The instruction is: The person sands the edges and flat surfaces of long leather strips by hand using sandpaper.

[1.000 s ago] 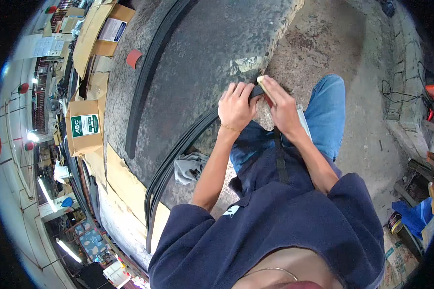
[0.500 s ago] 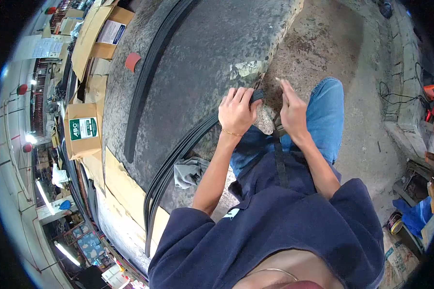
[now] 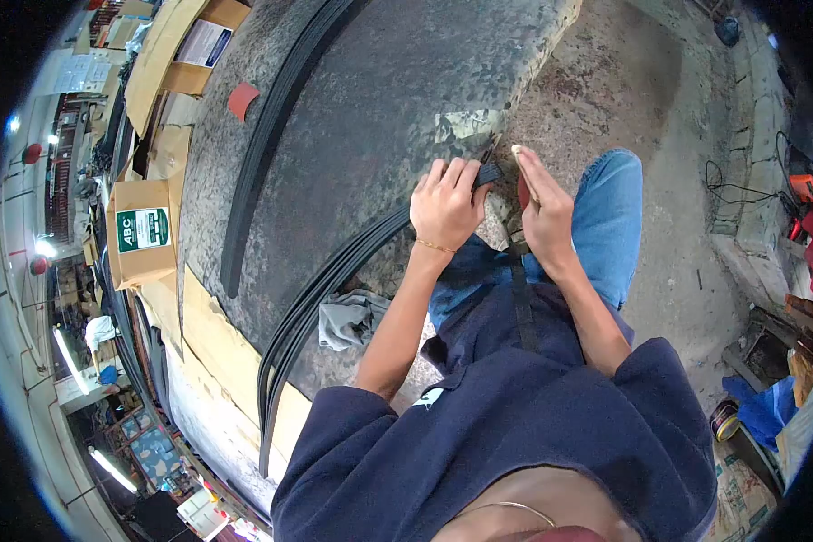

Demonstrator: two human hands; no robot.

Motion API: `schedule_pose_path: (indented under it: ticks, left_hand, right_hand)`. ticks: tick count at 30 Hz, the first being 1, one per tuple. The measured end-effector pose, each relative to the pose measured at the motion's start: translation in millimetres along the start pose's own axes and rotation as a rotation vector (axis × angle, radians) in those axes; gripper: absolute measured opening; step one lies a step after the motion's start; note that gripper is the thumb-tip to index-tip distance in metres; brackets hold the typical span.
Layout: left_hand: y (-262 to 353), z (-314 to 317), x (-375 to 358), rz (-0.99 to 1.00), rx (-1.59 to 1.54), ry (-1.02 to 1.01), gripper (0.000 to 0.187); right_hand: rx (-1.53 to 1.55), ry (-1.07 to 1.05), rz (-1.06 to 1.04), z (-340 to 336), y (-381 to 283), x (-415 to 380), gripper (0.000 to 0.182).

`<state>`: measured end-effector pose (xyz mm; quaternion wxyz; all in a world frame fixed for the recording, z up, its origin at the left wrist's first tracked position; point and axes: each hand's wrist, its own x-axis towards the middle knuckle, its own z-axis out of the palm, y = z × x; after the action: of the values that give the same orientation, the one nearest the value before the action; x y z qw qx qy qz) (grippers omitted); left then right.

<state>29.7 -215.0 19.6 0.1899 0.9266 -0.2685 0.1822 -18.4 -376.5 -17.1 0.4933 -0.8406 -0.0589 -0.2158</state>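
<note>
The left hand is wrapped around a bunch of black strips, close to one end. The tips poke out just past its thumb. The rest bends away to the left of the grip, past a grey rag. The right hand is just beside the tips, not touching them. Its almost straight fingers hold a red pad, mostly hidden. Farther left of the grip lies another bunch.

The left grip is curled, knuckles up; the right grip stands near, fingers straight.
</note>
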Motion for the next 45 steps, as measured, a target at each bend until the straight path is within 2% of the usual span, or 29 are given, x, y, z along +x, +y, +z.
schedule_pose_path:
  ticks: [2, 6, 8, 12, 17, 19, 22, 26, 29, 31, 33, 35, 37, 42, 45]
  left_hand:
    - [-0.5, 0.6, -0.4, 0.007, -0.003, 0.01, 0.029]
    - [-0.6, 0.9, 0.5, 0.017, -0.021, 0.005, 0.031]
    - [-0.9, -0.4, -0.9, 0.006, -0.021, 0.007, 0.032]
    - [-1.0, 0.3, -0.8, 0.01, -0.023, 0.004, 0.033]
    - [-1.2, 1.5, -0.6, 0.008, -0.025, 0.009, 0.035]
    - [-0.3, 0.3, -1.2, 0.003, -0.027, 0.001, 0.035]
    - [-0.6, -0.6, -0.3, 0.008, -0.011, -0.007, 0.034]
    - [-1.8, 0.2, -0.5, -0.003, -0.016, -0.023, 0.033]
    - [-1.9, 2.7, -0.8, -0.004, -0.031, -0.004, 0.034]
    - [-0.7, 1.0, -3.6, -0.008, 0.025, -0.045, 0.033]
    - [0.0, 1.5, -3.8, -0.015, 0.009, -0.036, 0.033]
    - [-2.2, 2.8, -0.8, -0.02, -0.009, -0.023, 0.032]
    - [-1.8, 1.4, -3.3, -0.011, 0.01, -0.05, 0.031]
    - [-0.4, 2.1, -2.5, -0.044, 0.004, -0.055, 0.03]
    - [0.1, 0.9, -4.1, -0.019, 0.003, -0.028, 0.03]
  right_hand:
    - [0.048, -0.076, -0.038, -1.1, -10.9, 1.0, 0.071]
    - [0.041, -0.096, -0.038, 2.3, -3.1, -4.5, 0.073]
    - [0.055, -0.086, -0.018, 6.3, 17.1, -7.7, 0.073]
    - [0.05, -0.033, -0.094, -0.5, -7.4, -2.8, 0.073]
    - [0.067, -0.051, -0.111, 12.0, 4.5, -3.5, 0.071]
    - [0.13, -0.043, 0.004, 13.9, 8.9, 0.1, 0.07]
    - [0.065, -0.048, -0.132, 14.2, -4.9, -2.9, 0.067]
    - [0.064, -0.026, -0.053, 18.5, 4.2, -5.4, 0.067]
    - [-0.009, -0.031, -0.13, 17.4, -10.4, -6.8, 0.07]
    - [-0.006, -0.033, -0.117, 20.0, -4.0, -12.3, 0.07]
    - [0.07, -0.019, -0.002, 21.3, 9.5, -7.2, 0.07]
    - [0.053, 0.002, -0.019, 24.1, 7.4, -7.6, 0.07]
    - [0.024, 0.008, -0.176, 21.6, -2.2, -11.0, 0.07]
    - [0.053, -0.014, -0.088, 21.0, -2.9, -5.9, 0.069]
    - [0.071, -0.012, -0.121, 18.8, 1.1, -7.4, 0.067]
